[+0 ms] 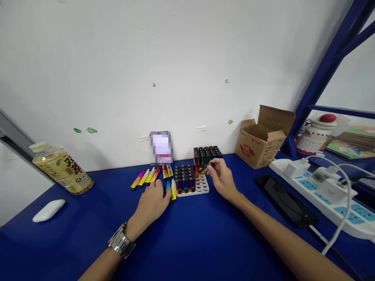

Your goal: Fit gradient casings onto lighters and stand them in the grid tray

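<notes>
A white slotted tray (202,188) sits on the blue table (187,242), with several dark-capped colourful lighters (184,177) standing in it. My right hand (224,177) pinches a gold-coloured lighter (205,169) at the tray's right side. My left hand (154,203), a metal watch on its wrist, rests on the table left of the tray, its fingers curled on a blue lighter (168,186). More loose lighters (148,176) lie in a row behind it. A second full block of lighters (206,154) stands behind the tray.
A tea bottle (63,168) lies at the left, with a white mouse (48,210) in front of it. An open cardboard box (263,140) stands at the back right. A black phone (285,201) and a white power strip (322,195) with cables lie at the right, beside a blue shelf frame (328,70).
</notes>
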Demonstrator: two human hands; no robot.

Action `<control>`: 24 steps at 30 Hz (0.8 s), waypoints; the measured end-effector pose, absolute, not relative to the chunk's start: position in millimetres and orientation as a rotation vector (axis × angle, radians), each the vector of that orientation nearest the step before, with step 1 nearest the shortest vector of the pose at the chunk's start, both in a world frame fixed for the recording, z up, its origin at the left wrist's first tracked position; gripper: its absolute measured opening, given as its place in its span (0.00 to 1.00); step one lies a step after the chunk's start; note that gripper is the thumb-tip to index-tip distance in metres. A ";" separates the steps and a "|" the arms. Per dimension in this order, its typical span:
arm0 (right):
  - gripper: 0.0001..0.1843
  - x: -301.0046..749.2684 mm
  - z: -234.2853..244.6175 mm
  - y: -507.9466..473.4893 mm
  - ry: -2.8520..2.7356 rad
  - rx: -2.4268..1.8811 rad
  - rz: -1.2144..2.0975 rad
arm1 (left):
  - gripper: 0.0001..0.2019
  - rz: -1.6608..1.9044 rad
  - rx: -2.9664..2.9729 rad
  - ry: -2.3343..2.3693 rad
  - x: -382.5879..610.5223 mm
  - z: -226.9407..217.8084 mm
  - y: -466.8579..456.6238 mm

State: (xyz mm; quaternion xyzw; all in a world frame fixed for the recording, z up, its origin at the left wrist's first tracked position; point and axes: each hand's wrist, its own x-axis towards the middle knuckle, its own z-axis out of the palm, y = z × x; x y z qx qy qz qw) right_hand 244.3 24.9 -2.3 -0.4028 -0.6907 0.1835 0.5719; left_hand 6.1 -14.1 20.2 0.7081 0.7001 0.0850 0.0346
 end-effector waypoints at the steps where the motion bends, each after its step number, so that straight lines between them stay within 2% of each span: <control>1: 0.08 243.9 -2.6 25.9 -1.676 -0.946 0.448 | 0.12 0.236 2.181 2.120 4.0 18.7 -11.7; 5: 0.08 237.4 1.8 24.3 -1.851 -0.915 0.404 | 0.06 0.138 2.152 2.088 -2.7 18.2 -6.6; 7: 0.08 234.2 4.2 23.1 -1.918 -0.901 0.375 | 0.05 0.205 2.121 2.075 -4.6 18.5 -5.4; 14: 0.09 233.0 2.7 24.8 -1.909 -1.053 0.321 | 0.14 1.074 1.760 1.684 1.5 12.4 -4.0; 20: 0.13 235.8 -5.0 27.0 -2.113 -1.087 0.265 | 0.21 1.271 1.543 1.494 13.5 14.8 -10.7; 24: 0.12 234.6 -6.4 26.1 -2.143 -1.140 0.277 | 0.20 1.265 1.585 1.607 14.2 15.3 -13.4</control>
